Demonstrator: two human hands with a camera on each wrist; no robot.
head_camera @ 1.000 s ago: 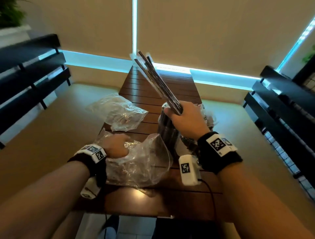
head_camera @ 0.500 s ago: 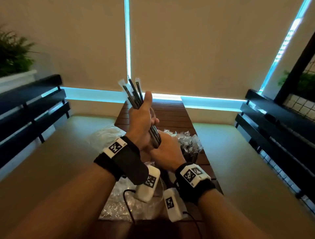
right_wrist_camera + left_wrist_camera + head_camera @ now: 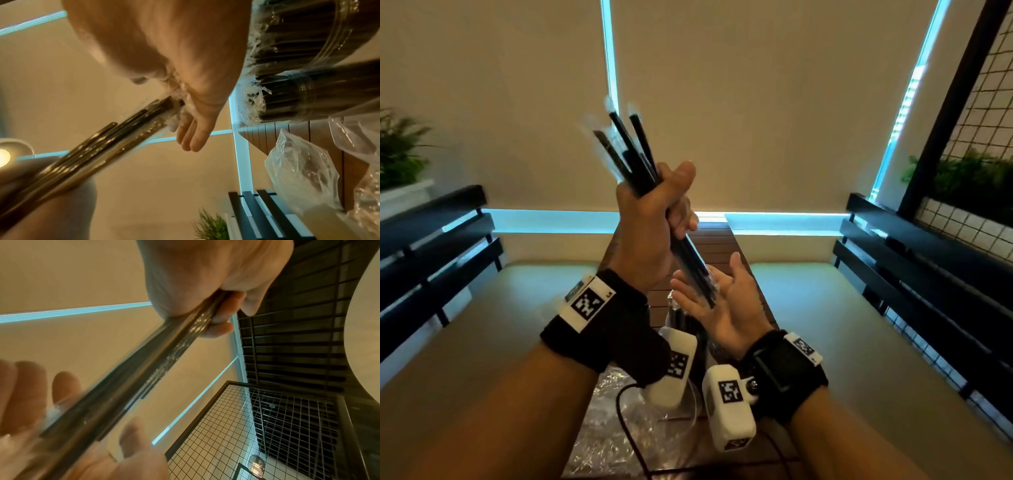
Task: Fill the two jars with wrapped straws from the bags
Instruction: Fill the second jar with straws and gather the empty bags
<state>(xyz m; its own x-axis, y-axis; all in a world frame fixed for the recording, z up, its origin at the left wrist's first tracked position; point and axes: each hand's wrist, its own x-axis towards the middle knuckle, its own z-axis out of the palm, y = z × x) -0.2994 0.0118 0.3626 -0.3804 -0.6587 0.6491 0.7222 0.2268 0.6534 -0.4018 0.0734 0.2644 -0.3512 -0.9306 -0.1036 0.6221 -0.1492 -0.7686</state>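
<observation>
Head view, nearest first: right hand [image 3: 726,305] flat, fingers spread, under the straw bundle [image 3: 635,150] the left hand [image 3: 654,222] clenches above the jars [image 3: 304,97] on the counter [image 3: 717,240]. A loose clench could probably spill straws.

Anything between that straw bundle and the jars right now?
Yes: the right hand, held open, is against the lower ends of the straw bundle that the left hand grips. The jars are below and already look packed with straws.
</observation>
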